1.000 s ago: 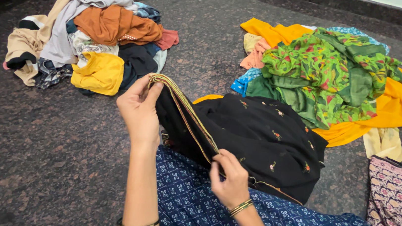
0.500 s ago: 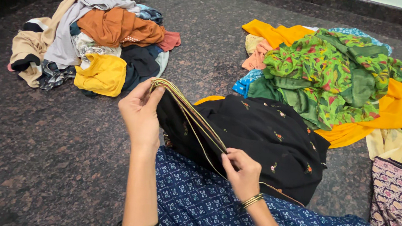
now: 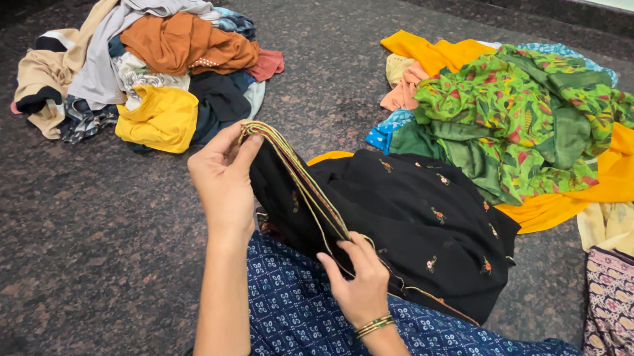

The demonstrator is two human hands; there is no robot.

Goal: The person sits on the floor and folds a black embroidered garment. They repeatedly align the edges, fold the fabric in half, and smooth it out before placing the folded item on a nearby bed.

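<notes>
Two hands hold a black cloth by its border.
Left hand (image 3: pixel 222 180) pinches the gold border (image 3: pixel 297 177) up high; right hand (image 3: pixel 359 282) pinches it nearer, black cloth (image 3: pixel 415 220) on the lap.

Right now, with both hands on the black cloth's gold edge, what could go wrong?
1. The left hand pinches only the stacked gold border at its top; a loose grip could let the gathered edges slip apart.
2. The right hand holds the border lower down, while most of the black cloth lies slack, so it may bunch.
3. The cloth lies right by the green and yellow pile and could snag or drag it.
</notes>
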